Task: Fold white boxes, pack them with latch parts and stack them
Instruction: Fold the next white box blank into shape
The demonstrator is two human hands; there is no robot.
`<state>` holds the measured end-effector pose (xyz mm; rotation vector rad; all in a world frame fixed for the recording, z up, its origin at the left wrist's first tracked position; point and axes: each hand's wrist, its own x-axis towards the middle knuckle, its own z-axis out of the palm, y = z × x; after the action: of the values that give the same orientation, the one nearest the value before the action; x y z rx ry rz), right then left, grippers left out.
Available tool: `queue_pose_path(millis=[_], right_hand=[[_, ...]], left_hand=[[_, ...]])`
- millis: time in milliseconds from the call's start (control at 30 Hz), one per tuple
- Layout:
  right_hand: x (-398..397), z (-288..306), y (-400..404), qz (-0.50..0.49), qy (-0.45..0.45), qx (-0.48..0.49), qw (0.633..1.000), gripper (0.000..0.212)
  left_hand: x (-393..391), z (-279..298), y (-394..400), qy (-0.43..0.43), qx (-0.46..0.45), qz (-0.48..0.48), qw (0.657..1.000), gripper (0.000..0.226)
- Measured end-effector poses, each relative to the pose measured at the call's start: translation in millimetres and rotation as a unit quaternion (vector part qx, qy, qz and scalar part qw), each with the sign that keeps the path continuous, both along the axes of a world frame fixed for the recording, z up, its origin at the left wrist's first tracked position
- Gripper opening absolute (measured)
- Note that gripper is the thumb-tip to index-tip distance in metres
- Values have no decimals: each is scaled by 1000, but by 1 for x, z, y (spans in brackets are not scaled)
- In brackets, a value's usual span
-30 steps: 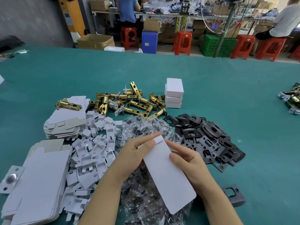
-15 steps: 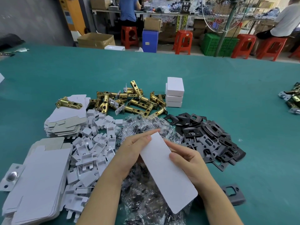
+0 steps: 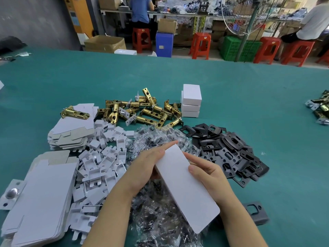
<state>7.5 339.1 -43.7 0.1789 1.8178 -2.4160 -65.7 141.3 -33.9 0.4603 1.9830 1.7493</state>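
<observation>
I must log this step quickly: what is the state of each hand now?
Left hand: holding the white box, fingers straight along its far edge.
Right hand: gripping the same box, thumb on top.

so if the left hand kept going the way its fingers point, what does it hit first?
Probably the clear bagged parts just beyond the fingertips of the left hand, which holds the white box. Past those lie the brass latches. Height above the pile is unclear.
</observation>
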Motion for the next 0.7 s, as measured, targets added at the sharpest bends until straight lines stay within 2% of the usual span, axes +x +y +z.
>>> queue_pose_path(millis=[333,700], right_hand=[[0,1,0,-5,-2,-10,1000,31],[-1,0,3,-12,3,-5,1000,36]], left_hand=[[2,1,-1,69,-39,-11,997,37],[2,-1,0,57,-35,-66,996,44]])
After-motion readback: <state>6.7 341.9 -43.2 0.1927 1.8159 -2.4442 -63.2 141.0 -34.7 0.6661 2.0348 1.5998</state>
